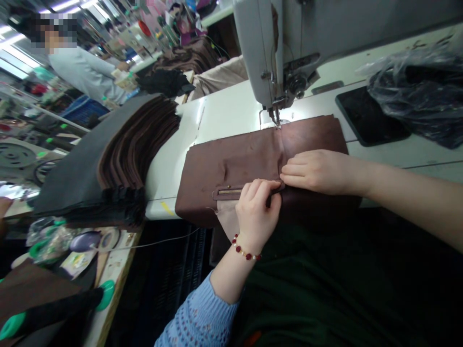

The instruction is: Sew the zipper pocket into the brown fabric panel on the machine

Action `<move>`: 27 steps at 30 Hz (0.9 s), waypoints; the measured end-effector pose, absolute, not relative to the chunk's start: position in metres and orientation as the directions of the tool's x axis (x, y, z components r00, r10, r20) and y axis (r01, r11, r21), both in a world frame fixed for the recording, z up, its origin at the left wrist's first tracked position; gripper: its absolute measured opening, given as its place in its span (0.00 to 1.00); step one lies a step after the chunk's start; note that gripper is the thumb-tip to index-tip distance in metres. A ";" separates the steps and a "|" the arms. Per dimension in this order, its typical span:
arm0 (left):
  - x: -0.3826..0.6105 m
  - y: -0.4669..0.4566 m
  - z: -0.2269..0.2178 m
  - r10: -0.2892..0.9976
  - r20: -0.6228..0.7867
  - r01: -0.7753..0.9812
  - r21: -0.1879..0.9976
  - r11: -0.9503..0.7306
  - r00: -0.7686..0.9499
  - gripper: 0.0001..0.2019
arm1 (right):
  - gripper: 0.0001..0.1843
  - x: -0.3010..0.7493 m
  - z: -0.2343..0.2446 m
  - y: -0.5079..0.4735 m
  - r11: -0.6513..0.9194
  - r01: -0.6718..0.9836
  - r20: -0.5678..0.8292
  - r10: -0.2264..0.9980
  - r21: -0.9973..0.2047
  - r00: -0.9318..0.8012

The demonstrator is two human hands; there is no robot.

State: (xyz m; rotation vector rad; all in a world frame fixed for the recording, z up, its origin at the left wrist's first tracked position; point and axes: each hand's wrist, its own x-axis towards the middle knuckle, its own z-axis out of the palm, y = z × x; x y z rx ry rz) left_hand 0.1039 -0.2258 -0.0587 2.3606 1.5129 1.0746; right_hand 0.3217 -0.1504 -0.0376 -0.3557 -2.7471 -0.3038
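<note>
A brown leather panel (246, 161) lies under the sewing machine's presser foot (278, 120), its front part bending down over the table edge. Set into it is a short brass zipper (229, 192), with pale lining cloth (226, 217) hanging below. My left hand (257, 205), a red bead bracelet at its wrist, pinches the leather at the zipper's right end. Close beside it, my right hand (311, 171) is closed on the panel, fingers together at the vertical seam; its thumb is hidden.
On the left of the table sits a stack of dark leather pieces (123, 154). A phone (372, 115) and a plastic-wrapped bundle (423, 91) lie at the right. Lower left, a side table carries a tape roll (109, 239) and a thread spool (61, 306). Another person (85, 72) works behind.
</note>
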 end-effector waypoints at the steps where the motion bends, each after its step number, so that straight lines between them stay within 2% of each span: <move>1: 0.101 -0.225 -0.057 0.831 0.482 0.737 0.447 -0.507 0.279 0.09 | 0.13 0.324 -0.037 -0.150 0.952 0.274 0.360 0.211 0.136 -0.909; 4: 0.092 -0.224 -0.053 0.797 0.455 0.714 0.392 -0.580 0.398 0.09 | 0.15 0.332 -0.034 -0.151 0.955 0.291 0.346 0.256 0.053 -0.903; 6: 0.088 -0.222 -0.050 0.769 0.445 0.681 0.379 -0.626 0.459 0.09 | 0.15 0.335 -0.032 -0.155 0.947 0.318 0.350 0.281 0.053 -0.894; 12: 0.084 -0.221 -0.048 0.758 0.449 0.663 0.385 -0.643 0.474 0.11 | 0.14 0.327 -0.032 -0.170 0.898 0.374 0.341 0.285 0.233 -0.896; 16: 0.078 -0.219 -0.048 0.743 0.449 0.626 0.407 -0.665 0.496 0.12 | 0.11 0.318 -0.035 -0.178 0.866 0.422 0.389 0.303 0.269 -0.870; 19: 0.068 -0.216 -0.048 0.679 0.427 0.559 0.386 -0.734 0.597 0.15 | 0.12 0.320 -0.039 -0.182 0.866 0.458 0.437 0.339 0.201 -0.833; 23: 0.056 -0.213 -0.047 0.581 0.363 0.499 0.299 -0.813 0.729 0.22 | 0.18 0.341 -0.041 -0.183 0.887 0.461 0.408 0.417 0.011 -0.812; 27: 0.054 -0.211 -0.045 0.513 0.337 0.465 0.217 -0.858 0.789 0.22 | 0.15 0.358 -0.037 -0.194 0.794 0.593 0.422 0.587 -0.135 -0.691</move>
